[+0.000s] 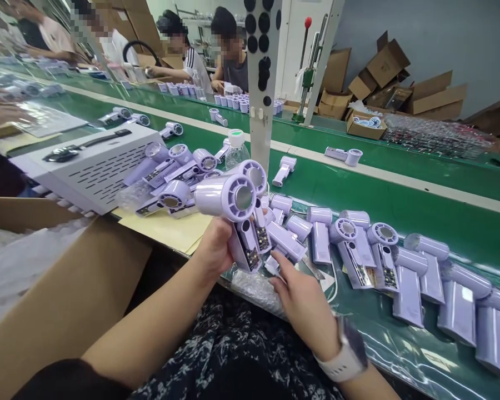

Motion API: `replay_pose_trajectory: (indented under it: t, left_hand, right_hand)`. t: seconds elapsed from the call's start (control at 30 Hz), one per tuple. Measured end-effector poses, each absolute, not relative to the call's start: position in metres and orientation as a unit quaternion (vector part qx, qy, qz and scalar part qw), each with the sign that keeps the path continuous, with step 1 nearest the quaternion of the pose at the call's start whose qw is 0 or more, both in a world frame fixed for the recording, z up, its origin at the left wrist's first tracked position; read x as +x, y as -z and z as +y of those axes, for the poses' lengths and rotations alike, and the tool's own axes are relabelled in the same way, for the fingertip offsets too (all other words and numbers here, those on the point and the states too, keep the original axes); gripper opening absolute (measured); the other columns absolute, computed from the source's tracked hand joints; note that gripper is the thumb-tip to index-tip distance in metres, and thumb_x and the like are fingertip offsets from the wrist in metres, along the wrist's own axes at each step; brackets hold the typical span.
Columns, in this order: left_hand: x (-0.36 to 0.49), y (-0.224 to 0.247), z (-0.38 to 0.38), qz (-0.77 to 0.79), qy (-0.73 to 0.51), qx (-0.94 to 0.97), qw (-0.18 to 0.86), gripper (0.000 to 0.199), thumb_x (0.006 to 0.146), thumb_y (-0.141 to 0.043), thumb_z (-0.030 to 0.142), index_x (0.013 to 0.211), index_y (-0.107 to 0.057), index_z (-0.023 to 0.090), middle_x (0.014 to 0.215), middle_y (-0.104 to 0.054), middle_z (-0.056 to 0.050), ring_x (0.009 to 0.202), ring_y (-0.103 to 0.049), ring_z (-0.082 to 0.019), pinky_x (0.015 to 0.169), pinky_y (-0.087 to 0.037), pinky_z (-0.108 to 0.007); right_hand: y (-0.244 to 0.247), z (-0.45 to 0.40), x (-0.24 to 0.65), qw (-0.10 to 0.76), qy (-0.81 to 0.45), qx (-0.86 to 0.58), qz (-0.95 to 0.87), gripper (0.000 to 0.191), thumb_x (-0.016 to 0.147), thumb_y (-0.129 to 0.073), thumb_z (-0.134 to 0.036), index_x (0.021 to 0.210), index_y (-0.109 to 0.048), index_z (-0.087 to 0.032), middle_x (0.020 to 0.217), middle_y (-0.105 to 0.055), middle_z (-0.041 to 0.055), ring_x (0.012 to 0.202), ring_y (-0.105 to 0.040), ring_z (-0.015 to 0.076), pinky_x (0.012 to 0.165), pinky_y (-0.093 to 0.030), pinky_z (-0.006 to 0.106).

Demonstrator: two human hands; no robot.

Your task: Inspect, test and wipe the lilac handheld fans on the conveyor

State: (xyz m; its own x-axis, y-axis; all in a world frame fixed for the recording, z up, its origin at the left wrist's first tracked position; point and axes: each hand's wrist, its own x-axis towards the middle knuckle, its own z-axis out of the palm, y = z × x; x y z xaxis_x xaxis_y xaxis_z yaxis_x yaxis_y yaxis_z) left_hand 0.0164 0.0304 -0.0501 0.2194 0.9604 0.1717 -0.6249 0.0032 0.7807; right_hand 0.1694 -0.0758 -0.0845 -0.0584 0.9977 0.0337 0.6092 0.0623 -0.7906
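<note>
Two lavender handheld fans [225,197] are gripped by their handles in my left hand [216,244], held upright side by side above the bench edge. Their round grilles face right, and the opened handles show circuit boards and batteries. My right hand [302,303], with a watch on the wrist, is just right of the handles. Its thumb and forefinger close around a small white plug-like piece [271,265], partly hidden. Several lavender fans [280,241] lie right behind that hand. A white cable [334,280] loops beside it.
More fans [412,278] line the bench at right; others are heaped [175,166] by a slotted white metal box [108,161]. A clear bottle [236,150] stands by a white post [260,83]. An open carton [66,278] is at lower left. Co-workers sit across the green conveyor [400,166].
</note>
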Motion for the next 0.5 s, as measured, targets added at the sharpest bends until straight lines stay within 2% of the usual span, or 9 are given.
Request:
replay_pose_trajectory:
  t: [0.1, 0.17, 0.3, 0.4, 0.5]
  left_hand:
    - [0.035, 0.035, 0.030, 0.186, -0.565, 0.385, 0.706, 0.063, 0.054, -0.082, 0.078, 0.074, -0.072, 0.019, 0.110, -0.077, -0.011, 0.129, -0.060, -0.042, 0.102, -0.057, -0.049]
    - [0.048, 0.029, 0.029, 0.167, -0.552, 0.370, 0.729, 0.065, 0.058, -0.077, 0.082, 0.074, -0.071, 0.020, 0.106, -0.077, -0.010, 0.129, -0.060, -0.042, 0.102, -0.057, -0.050]
    - [0.073, 0.029, 0.027, 0.120, -0.531, 0.343, 0.766, 0.069, 0.061, -0.068, 0.089, 0.071, -0.068, 0.020, 0.106, -0.076, -0.009, 0.124, -0.064, -0.037, 0.098, -0.059, -0.048]
    - [0.084, 0.032, 0.024, 0.095, -0.510, 0.341, 0.784, 0.070, 0.061, -0.066, 0.089, 0.067, -0.067, 0.019, 0.106, -0.077, -0.011, 0.120, -0.066, -0.036, 0.095, -0.060, -0.046]
    - [0.086, 0.033, 0.022, 0.101, -0.493, 0.338, 0.796, 0.072, 0.058, -0.066, 0.090, 0.065, -0.067, 0.019, 0.107, -0.077, -0.011, 0.118, -0.067, -0.037, 0.091, -0.062, -0.045]
  right_hand:
    - [0.077, -0.085, 0.180, 0.378, -0.513, -0.516, -0.573, 0.033, 0.100, -0.052, -0.033, 0.125, -0.069, -0.020, 0.063, -0.063, -0.0014, 0.050, -0.056, 0.0146, 0.053, -0.045, 0.026]
    - [0.072, -0.090, 0.184, 0.402, -0.555, -0.494, -0.535, 0.028, 0.100, -0.052, -0.038, 0.105, -0.072, -0.018, 0.058, -0.058, -0.0034, 0.047, -0.051, 0.0117, 0.050, -0.041, 0.023]
    - [0.066, -0.089, 0.179, 0.470, -0.535, -0.478, -0.513, 0.028, 0.100, -0.053, -0.037, 0.082, -0.063, -0.019, 0.055, -0.056, -0.0040, 0.051, -0.052, 0.0119, 0.054, -0.040, 0.024]
    - [0.063, -0.087, 0.177, 0.480, -0.472, -0.489, -0.555, 0.035, 0.101, -0.051, -0.031, 0.067, -0.053, -0.021, 0.052, -0.055, -0.0040, 0.052, -0.051, 0.0118, 0.058, -0.039, 0.025]
    - [0.063, -0.089, 0.179, 0.478, -0.458, -0.486, -0.571, 0.036, 0.101, -0.050, -0.031, 0.066, -0.052, -0.022, 0.051, -0.054, -0.0042, 0.050, -0.051, 0.0120, 0.057, -0.038, 0.025]
